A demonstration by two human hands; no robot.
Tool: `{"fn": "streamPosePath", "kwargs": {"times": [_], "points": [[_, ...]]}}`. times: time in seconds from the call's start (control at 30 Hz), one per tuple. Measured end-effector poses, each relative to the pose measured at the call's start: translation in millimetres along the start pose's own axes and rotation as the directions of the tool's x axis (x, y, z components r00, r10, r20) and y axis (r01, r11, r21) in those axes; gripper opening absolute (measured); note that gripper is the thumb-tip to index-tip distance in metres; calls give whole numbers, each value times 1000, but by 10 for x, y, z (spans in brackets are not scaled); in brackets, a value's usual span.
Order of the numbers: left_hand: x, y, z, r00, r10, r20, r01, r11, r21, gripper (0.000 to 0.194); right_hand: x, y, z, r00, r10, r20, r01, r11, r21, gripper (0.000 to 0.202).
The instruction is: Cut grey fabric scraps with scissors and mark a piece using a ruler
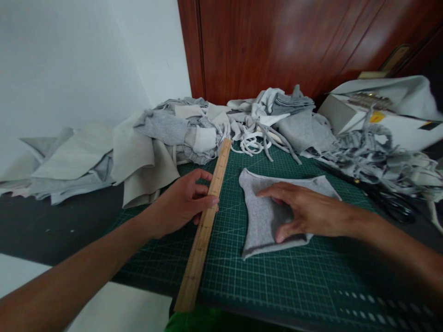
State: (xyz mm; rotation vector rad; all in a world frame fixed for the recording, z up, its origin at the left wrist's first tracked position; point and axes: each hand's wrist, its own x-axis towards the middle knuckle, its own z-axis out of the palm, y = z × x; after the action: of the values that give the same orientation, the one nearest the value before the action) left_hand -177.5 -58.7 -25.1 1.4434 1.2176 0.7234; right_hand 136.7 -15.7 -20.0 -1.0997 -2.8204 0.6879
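My left hand (192,200) grips a wooden ruler (204,230) near its middle, thumb on top and fingers curled around the edge. The ruler slants across a green cutting mat (277,281), its near end reaching past the mat's front edge. To the right lies a piece of grey knit fabric (258,216), roughly square with curling edges. Over this fabric is my right hand (301,210), thumb and fingers spread apart. Its fingertips are at the cloth's surface; whether they press on it I cannot tell.
Pale fabric pieces (83,152) are heaped at the left, with more grey scraps (173,124) and cord-like strips (254,140) at the back. Black-handled scissors (394,203) lie at the right beside tangled scraps (374,157). A white box (391,127) stands behind them, before a wooden door (277,46).
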Motion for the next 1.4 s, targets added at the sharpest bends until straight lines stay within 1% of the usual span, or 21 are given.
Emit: {"fn": "streamPosePath", "kwargs": {"times": [0.07, 0.1, 0.2, 0.27, 0.43, 0.53, 0.6, 0.67, 0.73, 0.83, 1.03, 1.2, 1.3, 1.4], "points": [[-6, 16, 10, 1000, -3, 10, 4, 1000, -13, 40, -36, 37, 0, 1000, 10, -11, -10, 1000, 0, 100], [-8, 25, 19, 1000, -2, 16, 3, 1000, -19, 39, -51, 47, 10, 1000, 11, -27, -11, 1000, 3, 97], [4, 48, 62, 999, 2, 44, -1, 999, -34, 38, -81, 53, 68, 996, 0, -95, 1, 1000, 12, 80], [31, 64, 105, 998, 9, 66, -6, 999, -44, 38, -90, 51, 115, 992, 2, -128, -3, 1000, -7, 77], [130, 108, 262, 992, 42, 119, -32, 996, -82, 48, -78, 61, 166, 989, 17, -146, -24, 999, -46, 105], [181, 120, 345, 992, 71, 106, -60, 993, -103, 63, -39, 49, 133, 995, 7, -95, -14, 997, -76, 124], [207, 114, 376, 992, 83, 90, -74, 992, -103, 73, -5, 27, 101, 998, 27, -49, -32, 994, -106, 135], [223, 99, 391, 990, 93, 103, -82, 991, -103, 77, 22, 0, 75, 998, 58, -16, -60, 989, -137, 143], [232, 86, 400, 986, 99, 136, -83, 989, -120, 76, 38, -22, 63, 996, 84, 7, -82, 984, -161, 148], [238, 85, 429, 981, 107, 164, -80, 983, -164, 74, 41, -40, 65, 995, 101, 14, -97, 980, -171, 151], [269, 125, 568, 983, 113, 147, -82, 977, -199, 76, 31, -47, 89, 991, 131, 12, -127, 980, -156, 154], [306, 100, 667, 984, 92, 150, -61, 977, -203, 79, 16, -49, 111, 992, 128, 5, -126, 978, -168, 157], [328, 66, 670, 985, 103, 138, -82, 985, -155, 73, 1, -46, 119, 992, 124, -21, -126, 977, -174, 154], [337, 50, 651, 984, 135, 116, -133, 991, -20, 61, -10, -36, 124, 993, 113, -32, -117, 978, -174, 151]]}}
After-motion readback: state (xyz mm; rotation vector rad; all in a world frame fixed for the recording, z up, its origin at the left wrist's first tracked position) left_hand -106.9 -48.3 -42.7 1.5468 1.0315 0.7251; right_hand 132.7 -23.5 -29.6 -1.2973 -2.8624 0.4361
